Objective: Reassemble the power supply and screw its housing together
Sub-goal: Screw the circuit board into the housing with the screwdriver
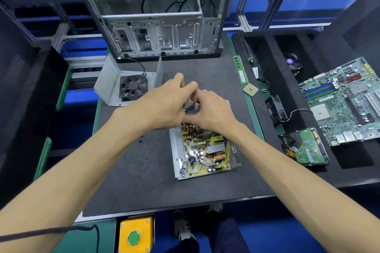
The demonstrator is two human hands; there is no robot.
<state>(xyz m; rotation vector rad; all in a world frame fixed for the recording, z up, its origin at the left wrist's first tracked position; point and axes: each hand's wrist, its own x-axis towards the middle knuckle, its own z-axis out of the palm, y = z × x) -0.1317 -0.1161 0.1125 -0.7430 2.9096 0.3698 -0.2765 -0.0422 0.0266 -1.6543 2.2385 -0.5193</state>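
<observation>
The open power supply base (pixel 176 150) lies on the dark mat with its circuit board (pixel 203 148) exposed. Its cover with the black fan (pixel 133 88) stands to the back left. My left hand (pixel 164 102) and right hand (pixel 213 109) meet over the far end of the base. Their fingers curl round the bundle of coloured cables with white connectors (pixel 192 107). Small black screws (pixel 140 140) lie on the mat left of the base.
An empty computer case (pixel 160 26) stands at the back. A RAM stick (pixel 240 70) and a CPU (pixel 250 89) lie at the mat's right edge. A black foam tray (pixel 267 51) on the right holds a motherboard (pixel 345 98), a hard drive (pixel 308 148) and a fan (pixel 277 109).
</observation>
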